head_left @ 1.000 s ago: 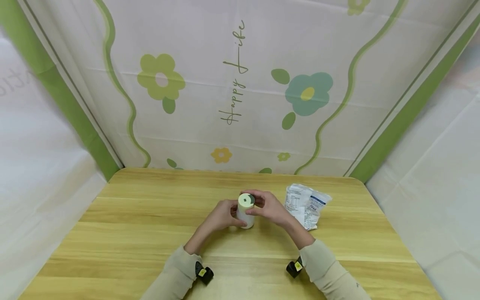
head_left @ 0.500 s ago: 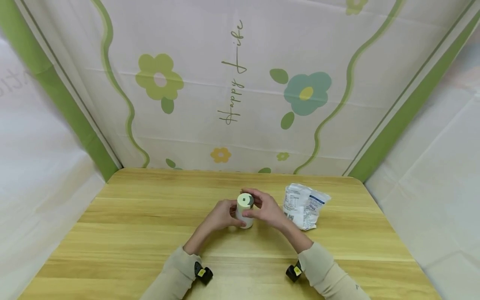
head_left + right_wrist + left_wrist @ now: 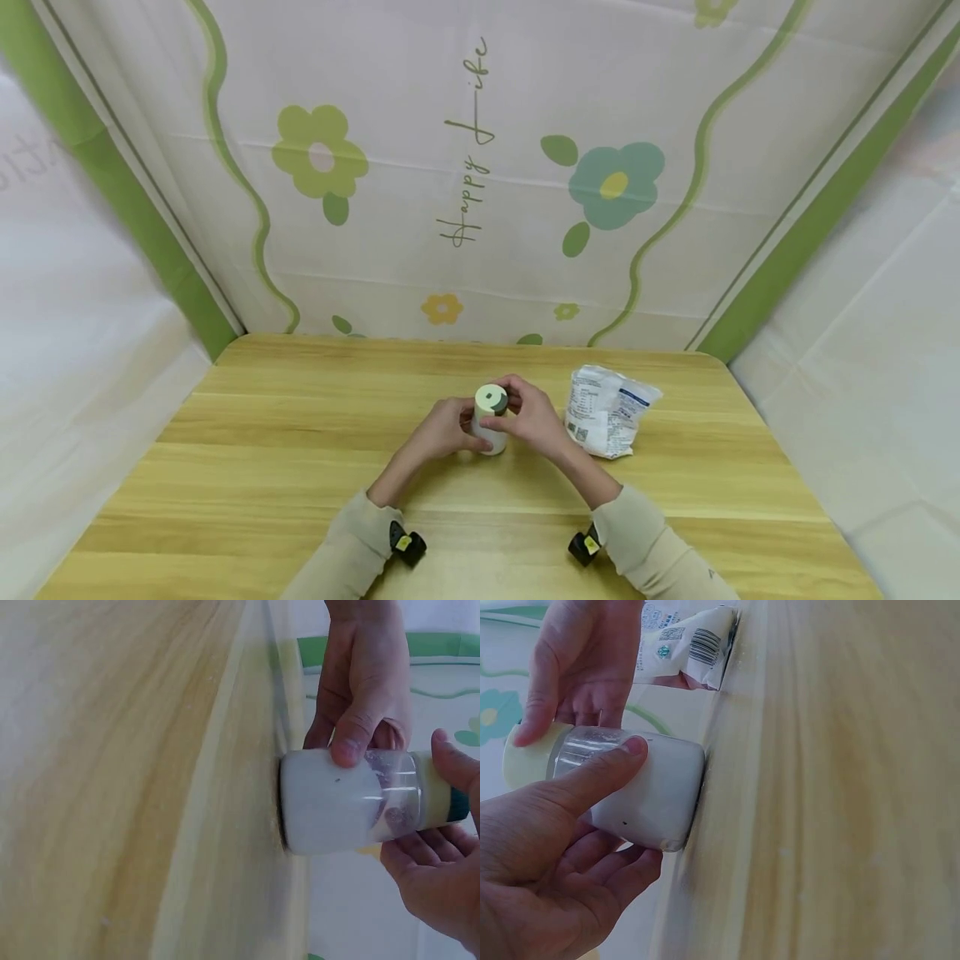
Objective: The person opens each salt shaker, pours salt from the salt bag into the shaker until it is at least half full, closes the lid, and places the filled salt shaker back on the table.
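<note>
A clear jar (image 3: 488, 433) of white powder stands upright on the wooden table (image 3: 300, 483). Its cream lid (image 3: 486, 395) has a dark green section, which faces the right side in the head view. Low on the jar, my left hand (image 3: 444, 431) grips the body, thumb in front and fingers behind. My right hand (image 3: 537, 418) holds the lid between thumb and fingers. In the left wrist view, powder fills the jar's lower part (image 3: 664, 787), with see-through wall above it. The right wrist view shows the right thumb (image 3: 450, 757) against the lid's side.
A crumpled white printed bag (image 3: 609, 412) lies on the table just right of my right hand. Beyond the table's far edge hangs a white curtain (image 3: 390, 250) with printed flowers. Black wrist cameras (image 3: 407, 546) sit at both sleeves.
My right hand has shifted slightly left, its thumb moving across the lid's front. The lid has turned clockwise seen from above, its green section swinging nearer me. The left hand stays put.
</note>
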The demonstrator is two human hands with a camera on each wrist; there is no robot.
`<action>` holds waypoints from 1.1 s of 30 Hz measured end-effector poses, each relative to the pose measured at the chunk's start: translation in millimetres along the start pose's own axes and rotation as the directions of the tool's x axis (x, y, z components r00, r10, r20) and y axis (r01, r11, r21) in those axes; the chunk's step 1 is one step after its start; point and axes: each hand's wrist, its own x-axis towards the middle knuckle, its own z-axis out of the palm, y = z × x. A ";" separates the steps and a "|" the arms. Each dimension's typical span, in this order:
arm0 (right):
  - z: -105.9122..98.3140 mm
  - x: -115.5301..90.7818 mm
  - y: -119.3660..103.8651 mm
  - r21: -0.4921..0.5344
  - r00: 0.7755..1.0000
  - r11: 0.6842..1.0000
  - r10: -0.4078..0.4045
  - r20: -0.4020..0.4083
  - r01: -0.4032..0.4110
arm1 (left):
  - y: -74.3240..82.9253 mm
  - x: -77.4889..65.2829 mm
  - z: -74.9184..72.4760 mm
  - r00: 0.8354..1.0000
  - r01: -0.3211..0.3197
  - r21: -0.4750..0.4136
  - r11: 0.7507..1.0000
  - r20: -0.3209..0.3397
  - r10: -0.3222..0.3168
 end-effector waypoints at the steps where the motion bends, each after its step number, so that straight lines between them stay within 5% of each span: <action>1: -0.9 0.1 0.0 -0.009 1.000 1.000 -0.015 0.012 0.015 | 0.4 -0.1 -0.3 1.000 -0.004 0.003 1.000 0.002 0.004; 9: -13.3 5.3 -0.6 0.018 0.988 0.998 -0.068 0.136 0.066 | -0.5 0.2 0.8 1.000 -0.008 0.027 1.000 0.008 0.007; 18: 3.4 -3.2 -4.1 -0.022 0.997 1.000 0.013 -0.078 -0.015 | -1.5 -0.1 -0.2 1.000 -0.010 0.008 1.000 0.003 0.010; 28: -9.6 3.9 -1.8 0.015 0.987 0.997 -0.073 0.141 0.072 | -3.5 -0.5 0.2 1.000 -0.010 0.030 0.999 0.007 0.010; 33: -5.1 3.0 -3.0 -0.004 0.999 0.999 -0.033 0.035 0.033 | -2.7 0.8 -0.8 1.000 -0.011 0.015 1.000 0.007 0.011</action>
